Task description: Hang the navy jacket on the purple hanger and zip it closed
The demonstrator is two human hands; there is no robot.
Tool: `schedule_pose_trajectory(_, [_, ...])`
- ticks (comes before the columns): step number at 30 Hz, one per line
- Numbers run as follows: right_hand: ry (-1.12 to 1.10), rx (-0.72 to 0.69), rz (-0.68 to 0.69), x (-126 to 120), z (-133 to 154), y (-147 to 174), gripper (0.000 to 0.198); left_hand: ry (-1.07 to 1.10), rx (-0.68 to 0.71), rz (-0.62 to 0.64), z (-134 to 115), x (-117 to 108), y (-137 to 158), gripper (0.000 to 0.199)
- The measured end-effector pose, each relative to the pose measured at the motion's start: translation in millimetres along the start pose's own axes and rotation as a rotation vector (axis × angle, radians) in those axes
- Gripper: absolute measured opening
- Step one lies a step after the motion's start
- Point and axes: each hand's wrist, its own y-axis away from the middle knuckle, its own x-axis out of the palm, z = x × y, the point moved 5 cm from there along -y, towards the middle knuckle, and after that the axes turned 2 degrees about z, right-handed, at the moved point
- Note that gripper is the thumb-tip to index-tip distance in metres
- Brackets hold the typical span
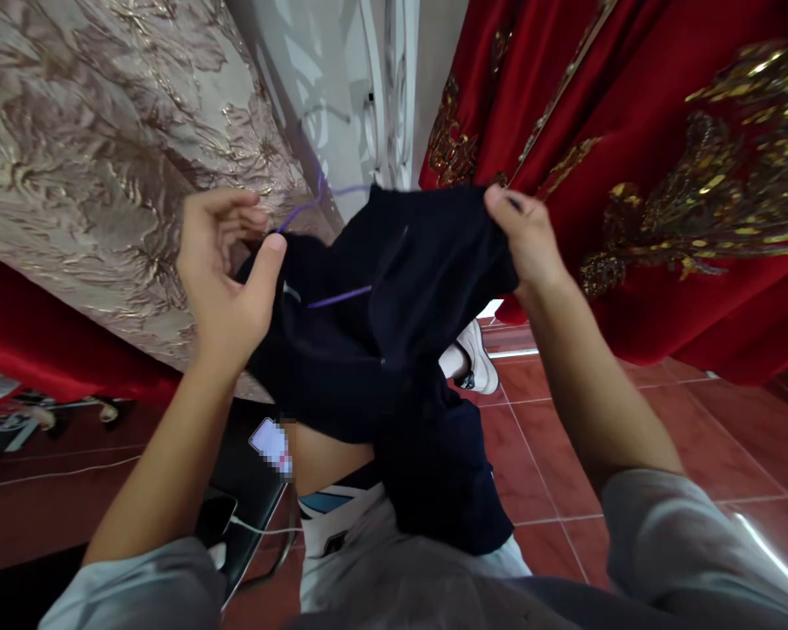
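Note:
A dark navy garment (341,367) is stretched between my two hands above my lap, its lower part draped over my legs. My left hand (227,280) has its thumb on the left edge, fingers curled behind the cloth. At the upper right corner, my right hand (529,232) pinches the fabric with the thumb on top. A purple thread (302,210) runs loose from near my left thumb along the top edge. Another purple strand (340,297) lies across the middle of the cloth. Whether a needle is present, I cannot tell.
Red drapes with gold sequins (728,175) hang at the right, and a textured beige curtain (105,157) at the left. A black seat (256,494) beside me bears a dark phone (215,516) on a white cable. A white shoe (479,359) rests on red floor tiles (538,455).

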Motion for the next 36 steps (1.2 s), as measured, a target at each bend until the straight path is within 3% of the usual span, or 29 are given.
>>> schedule_pose_trajectory(1, [0.005,-0.026,-0.062,-7,8,-9,0.044,-0.036,0.055,-0.026,-9,3,5,0.034])
schedule_pose_trajectory(3, [-0.007,-0.082,-0.172,-20,22,-16,0.037,-0.141,0.152,0.040,-26,12,20,0.027])
schedule_pose_trajectory(5, [-0.022,-0.139,-0.260,-33,30,-7,0.033,-0.253,0.190,0.252,-32,29,38,0.029])
schedule_pose_trajectory(9, [0.011,-0.139,-0.388,-60,18,35,0.034,-0.444,0.001,0.741,-11,63,84,0.047])
schedule_pose_trajectory(11, [-0.010,-0.100,-0.427,-69,6,50,0.033,-0.480,-0.131,0.797,1,72,102,0.051])
schedule_pose_trajectory(13, [-0.014,-0.104,-0.469,-72,1,61,0.028,-0.440,-0.238,0.719,6,74,113,0.048])
schedule_pose_trajectory(16, [0.177,-0.253,-0.637,-60,10,87,0.020,-0.278,-0.307,0.536,-1,79,126,0.032])
schedule_pose_trajectory(18, [0.380,-0.322,-0.801,-40,14,119,0.027,-0.167,-0.300,0.385,-12,85,135,0.022])
schedule_pose_trajectory(20, [0.408,-0.235,-0.849,-14,4,153,0.023,-0.064,-0.290,0.201,-22,93,144,0.016])
schedule_pose_trajectory(21, [0.311,-0.104,-0.735,3,-9,165,0.024,-0.007,-0.299,0.108,-26,97,149,0.014])
schedule_pose_trajectory(23, [0.082,0.177,-0.205,51,-39,179,0.032,0.116,-0.360,-0.042,-31,105,158,0.013])
schedule_pose_trajectory(25, [-0.115,0.332,0.100,88,-54,191,0.042,0.238,-0.441,-0.115,-33,111,164,0.023])
schedule_pose_trajectory(26, [-0.197,0.371,0.148,99,-58,193,0.046,0.295,-0.469,-0.130,-35,113,165,0.028])
schedule_pose_trajectory(32, [-0.356,0.387,0.020,113,-58,175,0.036,0.461,-0.567,-0.134,-40,110,164,0.060])
schedule_pose_trajectory(36, [-0.363,0.463,0.027,113,-63,186,0.034,0.541,-0.684,-0.147,-20,111,181,0.064])
